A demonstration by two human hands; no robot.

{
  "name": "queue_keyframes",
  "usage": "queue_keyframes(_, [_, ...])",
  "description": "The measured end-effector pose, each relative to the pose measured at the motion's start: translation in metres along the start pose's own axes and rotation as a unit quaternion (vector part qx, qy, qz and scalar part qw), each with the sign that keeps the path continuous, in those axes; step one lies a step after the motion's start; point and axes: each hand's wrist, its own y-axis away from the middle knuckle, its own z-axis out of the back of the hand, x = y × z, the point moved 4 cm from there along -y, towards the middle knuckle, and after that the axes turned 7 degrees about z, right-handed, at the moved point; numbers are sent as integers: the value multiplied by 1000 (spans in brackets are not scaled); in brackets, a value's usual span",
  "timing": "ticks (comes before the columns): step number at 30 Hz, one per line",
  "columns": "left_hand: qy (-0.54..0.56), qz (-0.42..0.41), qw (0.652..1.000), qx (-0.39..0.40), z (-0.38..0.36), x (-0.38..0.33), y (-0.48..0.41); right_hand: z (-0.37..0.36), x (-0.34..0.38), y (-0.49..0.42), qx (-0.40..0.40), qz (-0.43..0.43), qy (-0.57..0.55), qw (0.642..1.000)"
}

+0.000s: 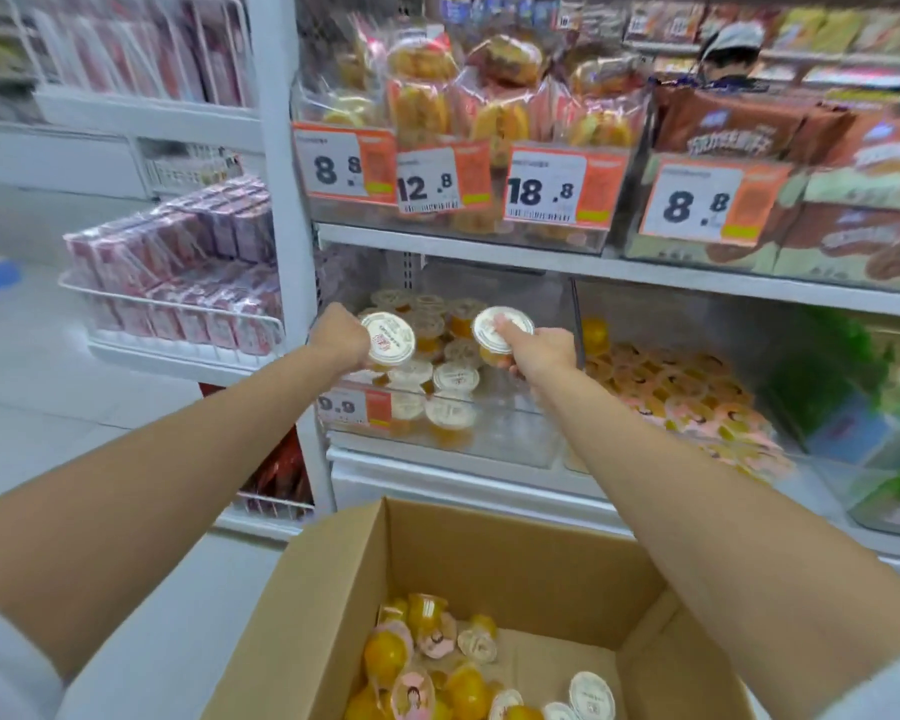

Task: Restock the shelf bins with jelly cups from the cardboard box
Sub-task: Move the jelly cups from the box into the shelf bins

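Note:
Both my arms reach over the open cardboard box (pixel 344 579) to a clear shelf bin (pixel 494 439) on the lower shelf. My left hand (pixel 340 337) grips a white-lidded jelly cup (pixel 388 339) above the bin's left side. My right hand (pixel 540 351) holds a second white-lidded orange jelly cup (pixel 501 328) over the bin's middle. White-lidded jelly cups (pixel 450 379) are piled inside the bin. In the box below lie several more orange jelly cups (pixel 437 667), some with pink lids.
A neighbouring bin to the right holds pink-lidded jelly cups (pixel 697 402). The shelf above carries packaged pastries behind orange price tags (pixel 557 187). At the left, a wire rack (pixel 178 314) holds pink packs. Another person's head shows at top right.

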Motion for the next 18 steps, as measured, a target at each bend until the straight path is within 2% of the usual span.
queue_keyframes(3, [-85,-3,996,11,-10,4,-29,-27,-16,-37,-13,-43,-20,999])
queue_keyframes(6, [-206,-23,978,24,-28,10,-50,-56,-33,-63,56,-83,-30,995])
queue_keyframes(10, [-364,-146,912,-119,-29,12,-56,-76,-54,-84,28,-99,-95,990])
queue_keyframes(12, [-422,-199,874,-134,-30,10,-50,-76,-59,-87,-7,-81,-132,988])
queue_keyframes(13, [-422,-208,875,-111,-31,10,-50,-74,-58,-88,-24,-65,-140,988])
queue_keyframes(16, [-358,-183,916,-5,-34,16,-57,-78,-60,-92,-16,-19,-56,998])
queue_keyframes(18, [-335,-187,923,9,-35,20,-62,-80,-63,-92,-15,-17,-29,999])
